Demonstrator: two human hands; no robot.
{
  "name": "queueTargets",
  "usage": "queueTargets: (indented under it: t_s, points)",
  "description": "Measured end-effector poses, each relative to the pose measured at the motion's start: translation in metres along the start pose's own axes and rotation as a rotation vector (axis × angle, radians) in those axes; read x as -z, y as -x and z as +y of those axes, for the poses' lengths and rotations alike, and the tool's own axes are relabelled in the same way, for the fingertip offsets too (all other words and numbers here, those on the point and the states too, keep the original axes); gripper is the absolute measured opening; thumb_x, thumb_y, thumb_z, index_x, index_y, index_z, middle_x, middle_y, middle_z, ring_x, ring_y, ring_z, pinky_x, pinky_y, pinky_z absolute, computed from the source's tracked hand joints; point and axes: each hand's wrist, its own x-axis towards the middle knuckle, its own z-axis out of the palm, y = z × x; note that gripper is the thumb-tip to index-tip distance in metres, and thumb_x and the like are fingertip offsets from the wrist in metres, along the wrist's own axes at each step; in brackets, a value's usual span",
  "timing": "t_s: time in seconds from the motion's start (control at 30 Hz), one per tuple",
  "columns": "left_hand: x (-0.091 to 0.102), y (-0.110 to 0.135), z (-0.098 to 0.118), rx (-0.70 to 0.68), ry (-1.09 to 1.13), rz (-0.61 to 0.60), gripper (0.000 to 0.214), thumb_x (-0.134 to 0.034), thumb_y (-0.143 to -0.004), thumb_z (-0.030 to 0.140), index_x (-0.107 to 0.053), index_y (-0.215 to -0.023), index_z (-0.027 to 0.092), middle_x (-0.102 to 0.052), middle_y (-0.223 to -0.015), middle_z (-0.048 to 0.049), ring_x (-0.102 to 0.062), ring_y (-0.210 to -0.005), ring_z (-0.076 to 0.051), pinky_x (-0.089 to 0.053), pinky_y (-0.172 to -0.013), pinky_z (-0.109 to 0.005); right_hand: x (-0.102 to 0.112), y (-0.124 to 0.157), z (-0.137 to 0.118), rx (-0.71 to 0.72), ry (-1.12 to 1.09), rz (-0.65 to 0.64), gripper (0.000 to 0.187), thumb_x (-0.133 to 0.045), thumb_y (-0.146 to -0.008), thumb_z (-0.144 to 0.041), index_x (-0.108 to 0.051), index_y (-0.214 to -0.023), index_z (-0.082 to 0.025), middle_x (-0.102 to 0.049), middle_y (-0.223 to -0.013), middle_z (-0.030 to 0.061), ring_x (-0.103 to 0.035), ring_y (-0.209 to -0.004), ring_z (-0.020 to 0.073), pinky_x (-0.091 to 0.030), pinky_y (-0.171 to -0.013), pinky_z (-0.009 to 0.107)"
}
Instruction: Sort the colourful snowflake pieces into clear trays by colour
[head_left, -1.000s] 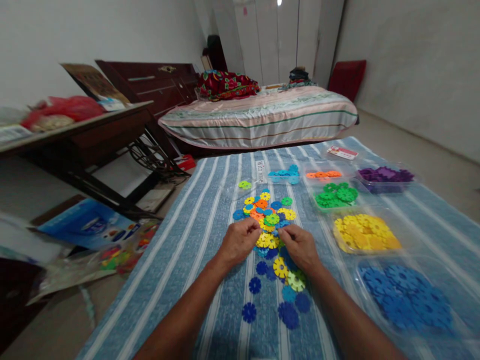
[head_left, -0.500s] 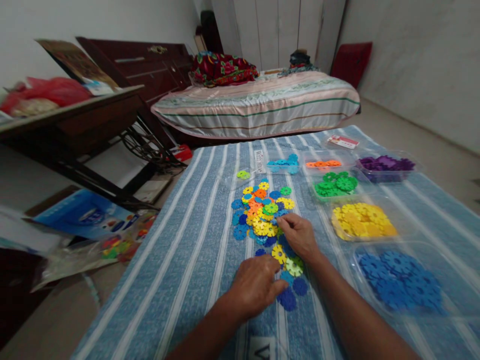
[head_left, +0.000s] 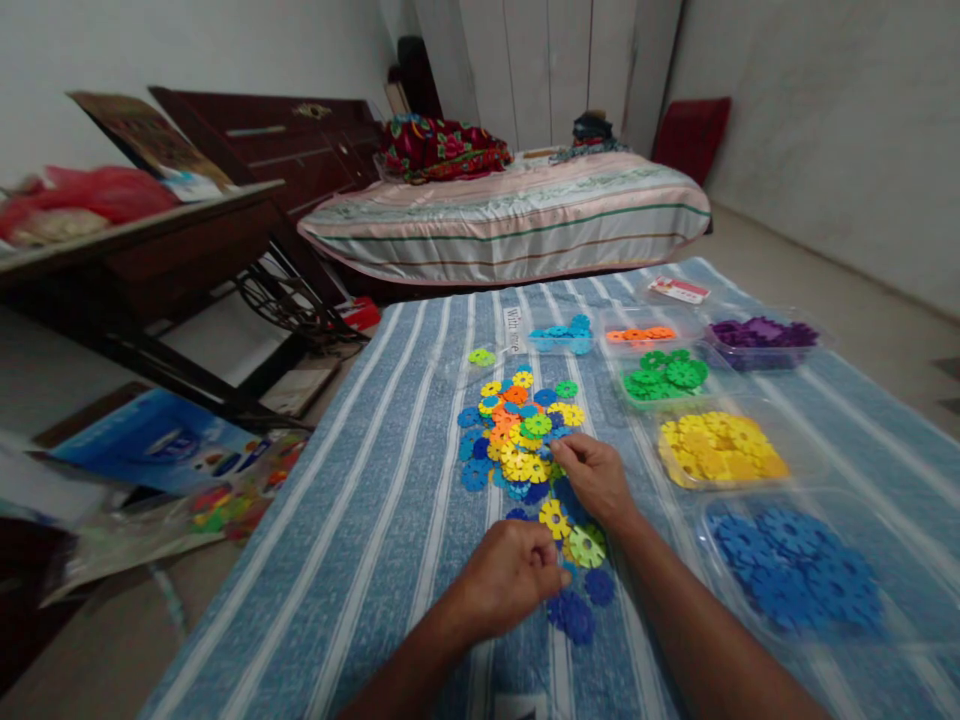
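Observation:
A mixed pile of flower-shaped plastic discs (head_left: 517,462) in yellow, blue, orange and green lies on the striped cloth. At its right side my right hand (head_left: 598,478) has thumb and forefinger pinched together over blue pieces; whatever is between the fingertips is too small to make out. Lower down, my left hand (head_left: 514,575) is closed with curled fingers. A bit of light blue shows at its fingertips, but I cannot tell whether it is held. Close by lie a yellow disc (head_left: 554,519), a light green disc (head_left: 586,546) and dark blue discs (head_left: 572,617).
Clear tubs of single colours stand to the right: blue (head_left: 799,565), yellow (head_left: 721,447), green (head_left: 666,377), purple (head_left: 763,338), orange (head_left: 640,335) and light blue (head_left: 562,336). Light green discs (head_left: 481,357) sit behind the pile. A bed (head_left: 502,225) stands beyond.
My left hand has lifted slightly off the lower discs, its fingers curling in, and the light blue disc beside it is now mostly hidden. My right hand stays at the pile's edge.

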Motion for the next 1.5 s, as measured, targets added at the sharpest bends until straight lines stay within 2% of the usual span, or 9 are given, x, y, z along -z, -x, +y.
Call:
queueTargets:
  t_s: [0.17,0.4,0.53,0.67,0.9,1.1,1.23,1.33,1.5]
  points:
    - [0.035,-0.015,0.004,0.041,0.255,-0.041,0.022,-0.069,-0.062,0.034,-0.056,-0.056,0.018,-0.051,-0.047,0.0049,-0.039,-0.042,-0.007,-0.027,-0.043,-0.021,-0.002,0.000,0.000,0.013,0.006,0.012,0.035,-0.054,-0.085,-0.043,-0.060,-0.060,-0.019,-0.051,-0.058,-0.0026,-0.047,-0.057,0.0128,-0.032,-0.056,0.026]
    - [0.104,-0.097,0.069,-0.116,0.605,0.406,0.021,-0.075,-0.063,0.028,-0.059,-0.061,0.015,-0.058,-0.051,0.0023,-0.044,-0.039,-0.005,-0.033,-0.042,-0.017,-0.006,0.000,0.004,0.027,0.014,0.006,0.034,-0.053,-0.086,-0.042,-0.063,-0.063,-0.020,-0.055,-0.060,-0.0017,-0.051,-0.059,0.0139,-0.035,-0.057,0.026]
    - [0.120,-0.133,0.096,-0.169,0.735,0.564,0.015,-0.072,-0.066,0.022,-0.062,-0.073,0.014,-0.067,-0.062,-0.0023,-0.057,-0.048,-0.008,-0.042,-0.046,-0.018,-0.007,0.000,0.003,0.043,0.006,0.019,0.036,-0.053,-0.087,-0.042,-0.061,-0.059,-0.020,-0.053,-0.059,-0.0021,-0.051,-0.058,0.0136,-0.035,-0.057,0.025]
    - [0.100,-0.129,0.080,-0.149,0.579,0.510,0.009,-0.067,-0.068,0.021,-0.062,-0.066,0.014,-0.065,-0.058,-0.0016,-0.055,-0.045,-0.009,-0.040,-0.044,-0.018,-0.007,-0.001,0.002,0.024,-0.007,0.020,0.036,-0.053,-0.086,-0.043,-0.061,-0.060,-0.020,-0.052,-0.058,-0.0022,-0.050,-0.057,0.0133,-0.034,-0.056,0.025]
    - [0.057,-0.084,0.037,-0.206,0.171,0.278,0.015,-0.064,-0.067,0.027,-0.060,-0.055,0.019,-0.054,-0.046,0.0041,-0.047,-0.042,-0.009,-0.035,-0.044,-0.019,-0.001,-0.003,-0.002,-0.029,-0.096,0.022,0.040,-0.053,-0.085,-0.048,-0.058,-0.058,-0.019,-0.046,-0.054,-0.0034,-0.043,-0.055,0.0125,-0.031,-0.053,0.025]
    - [0.026,-0.051,0.027,-0.255,-0.229,0.152,0.016,-0.061,-0.072,0.024,-0.058,-0.057,0.021,-0.054,-0.053,0.0031,-0.051,-0.053,-0.013,-0.034,-0.052,-0.023,0.002,-0.006,-0.001,-0.088,-0.164,0.008,0.047,-0.051,-0.086,-0.055,-0.058,-0.057,-0.019,-0.055,-0.056,-0.0013,-0.050,-0.057,0.0137,-0.037,-0.057,0.026]
    - [0.006,-0.043,0.027,-0.211,-0.529,0.200,0.011,-0.063,-0.077,0.031,-0.064,-0.077,0.020,-0.066,-0.078,-0.0042,-0.063,-0.078,-0.022,-0.044,-0.069,-0.030,0.003,-0.007,-0.002,-0.127,-0.216,0.016,0.049,-0.052,-0.085,-0.060,-0.064,-0.061,-0.018,-0.062,-0.061,0.0013,-0.055,-0.061,0.0156,-0.041,-0.061,0.027]
    - [-0.003,-0.042,0.027,-0.200,-0.658,0.224,0.025,-0.062,-0.079,0.033,-0.063,-0.100,0.019,-0.067,-0.103,-0.0107,-0.063,-0.099,-0.028,-0.046,-0.083,-0.035,0.004,-0.008,-0.003,-0.145,-0.239,0.022,0.050,-0.053,-0.083,-0.063,-0.065,-0.063,-0.018,-0.063,-0.061,0.0018,-0.057,-0.062,0.0166,-0.042,-0.061,0.027]
    - [-0.008,-0.042,0.025,-0.183,-0.668,0.222,0.019,-0.058,-0.081,0.025,-0.062,-0.099,0.020,-0.064,-0.105,-0.0100,-0.062,-0.102,-0.026,-0.046,-0.084,-0.034,0.005,-0.009,-0.005,-0.141,-0.268,0.032,0.050,-0.054,-0.083,-0.063,-0.065,-0.062,-0.018,-0.062,-0.060,0.0016,-0.056,-0.061,0.0160,-0.043,-0.062,0.028]
